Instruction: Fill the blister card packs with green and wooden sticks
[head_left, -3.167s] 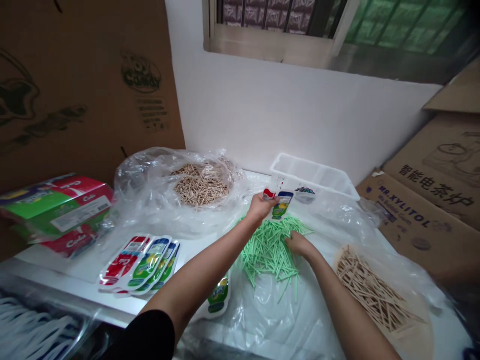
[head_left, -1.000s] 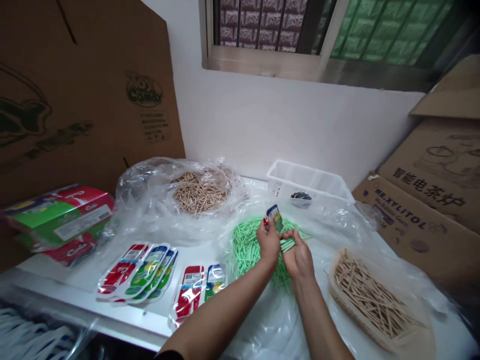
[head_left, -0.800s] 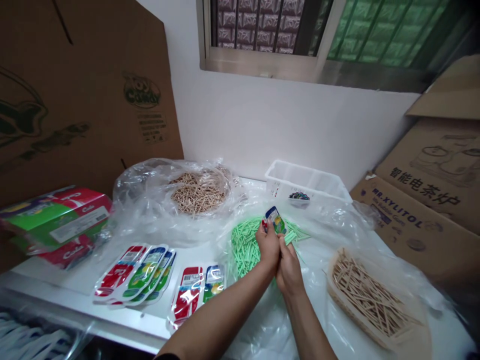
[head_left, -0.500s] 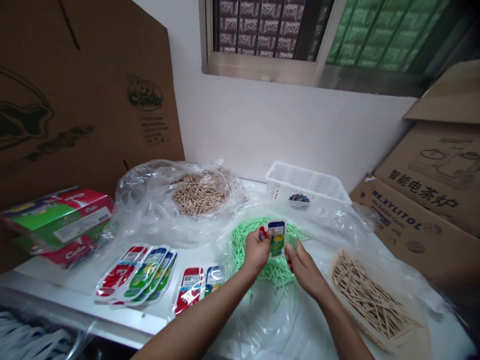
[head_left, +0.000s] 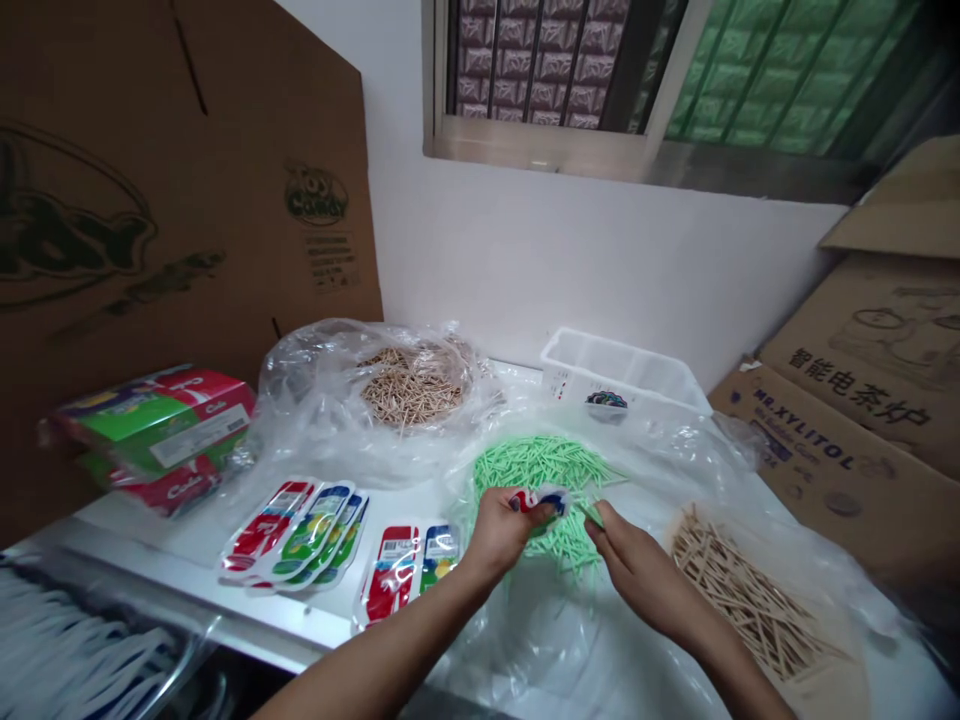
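Observation:
My left hand [head_left: 499,532] is closed on a small printed candy packet [head_left: 555,499] with blue, white and red parts, tipped so its face is hardly seen. Close to the packet's right end, my right hand [head_left: 626,550] pinches thin light-green sticks [head_left: 590,513]; how many is unclear. Whether these sticks touch the packet or enter it I cannot tell. Both hands are over a pile of green sticks [head_left: 540,464] on clear plastic. Left of my forearm lie a red packet [head_left: 391,572] and a blue-green packet [head_left: 439,555], with a fanned stack of similar packets [head_left: 313,530] farther left.
Brown sticks lie in a plastic bag [head_left: 412,390] at the back and in a shallow tray [head_left: 750,590] at right. A white basket [head_left: 630,370] stands by the wall. Cardboard boxes [head_left: 300,120] flank the table, and wrapped display boxes [head_left: 169,420] sit at left.
The packet in my left hand has tipped from face-on to nearly edge-on. My right hand has turned slightly and its green sticks now show. The view has shifted a little left.

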